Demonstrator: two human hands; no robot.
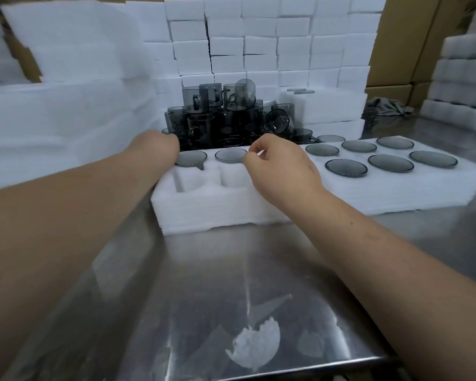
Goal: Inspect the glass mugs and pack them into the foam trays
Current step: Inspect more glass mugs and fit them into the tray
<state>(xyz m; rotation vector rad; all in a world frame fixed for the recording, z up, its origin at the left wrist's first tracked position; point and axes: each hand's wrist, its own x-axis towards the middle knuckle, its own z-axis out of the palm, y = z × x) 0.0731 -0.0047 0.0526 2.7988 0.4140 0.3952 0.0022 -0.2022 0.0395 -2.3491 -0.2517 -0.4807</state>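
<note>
Foam tray is lying on the steel bench, with smoked-glass mugs sitting rim-up in most wells; two near-left wells are standing empty. The right hand is pinching the rim of a seated mug in its fingers. The left hand is resting beside the mug pile, its fingers hidden, so I cannot tell their state.

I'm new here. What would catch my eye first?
The heap of smoky glass mugs at the back of the table, against a wall of white foam blocks. In front lies a long foam tray with mugs sunk in its holes, the left hand and right hand toward its left end.
</note>
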